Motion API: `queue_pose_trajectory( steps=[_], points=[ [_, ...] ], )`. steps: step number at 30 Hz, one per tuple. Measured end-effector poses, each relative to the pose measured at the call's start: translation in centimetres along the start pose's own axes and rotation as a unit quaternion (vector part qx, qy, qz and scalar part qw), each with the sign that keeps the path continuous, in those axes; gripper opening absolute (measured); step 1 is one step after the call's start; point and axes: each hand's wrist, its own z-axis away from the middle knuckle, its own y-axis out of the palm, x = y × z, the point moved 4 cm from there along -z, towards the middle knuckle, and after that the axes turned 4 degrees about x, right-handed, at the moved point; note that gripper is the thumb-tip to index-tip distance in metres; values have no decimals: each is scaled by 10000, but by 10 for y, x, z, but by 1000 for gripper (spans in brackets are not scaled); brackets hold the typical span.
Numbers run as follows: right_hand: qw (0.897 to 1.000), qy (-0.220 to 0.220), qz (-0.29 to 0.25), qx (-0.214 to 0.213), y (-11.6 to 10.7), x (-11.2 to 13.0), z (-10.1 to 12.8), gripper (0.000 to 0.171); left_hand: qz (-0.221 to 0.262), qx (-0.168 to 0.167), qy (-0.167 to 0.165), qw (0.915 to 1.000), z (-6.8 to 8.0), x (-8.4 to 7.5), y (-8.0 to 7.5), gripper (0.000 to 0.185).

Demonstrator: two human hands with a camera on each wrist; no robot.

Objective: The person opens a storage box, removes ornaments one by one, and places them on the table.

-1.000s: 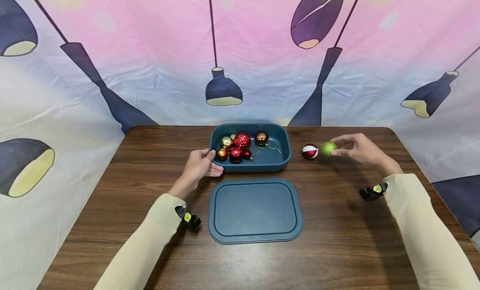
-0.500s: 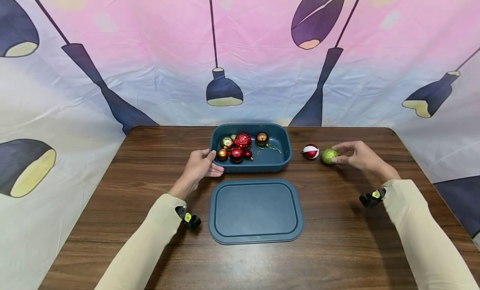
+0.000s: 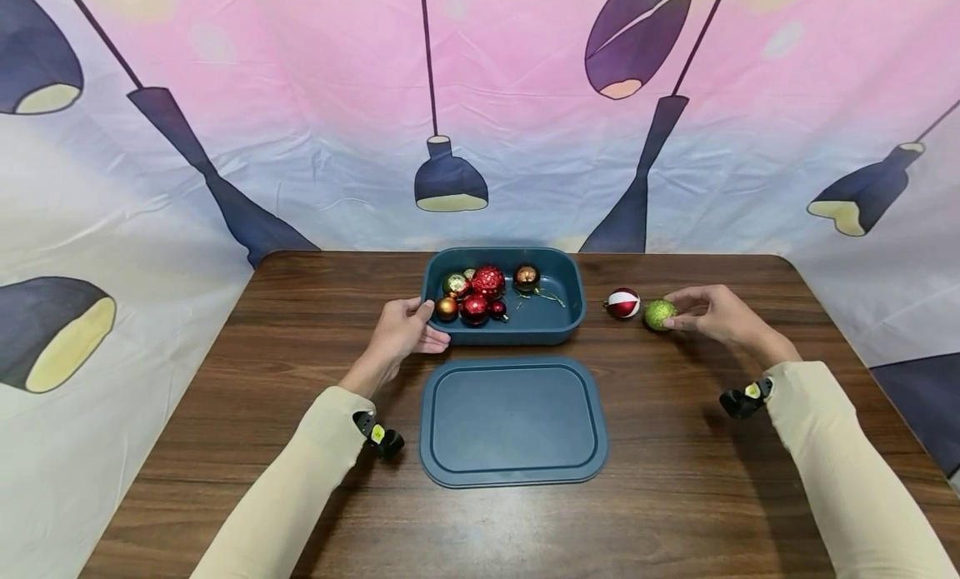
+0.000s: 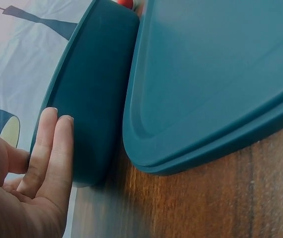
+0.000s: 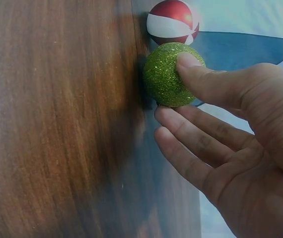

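With the thumb at the rim and straight fingers along the outer wall, my left hand (image 3: 396,333) holds the near left corner of a dark teal box (image 3: 517,336). Several Christmas baubles lie inside, among them a sequined red one (image 3: 489,281), a shiny red one (image 3: 474,310) and a bronze one (image 3: 526,277). To the right of the box, my right hand (image 3: 716,312) pinches a glittery green bauble (image 5: 169,74) between thumb and fingers, low at the table. A red-and-white striped bauble (image 3: 622,302) sits just left of the green one.
A teal lid (image 3: 513,421) lies flat on the brown wooden table (image 3: 315,304), in front of the box. Behind the table's back edge hangs a cloth (image 3: 337,171) printed with lamps. Each wrist wears a small black camera.
My right hand has lowered the green bauble slightly toward me, beside the striped one, and then barely moved. The left hand stays at the box corner.
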Motion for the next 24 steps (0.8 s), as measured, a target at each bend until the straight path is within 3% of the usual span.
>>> queue_pose_trajectory(
  steps=[6, 12, 24],
  points=[
    [9999, 98, -133, 28, -1, 1, 1, 55, 19, -15, -3, 10000, 0, 1, 1, 54],
    [9999, 1, 119, -37, -8, 5, 1, 54, 31, -4, 28, 10000, 0, 1, 1, 54],
    [9992, -164, 317, -207, -25, 31, -10, 53, 32, 8, 26, 10000, -1, 1, 0, 55]
  ],
)
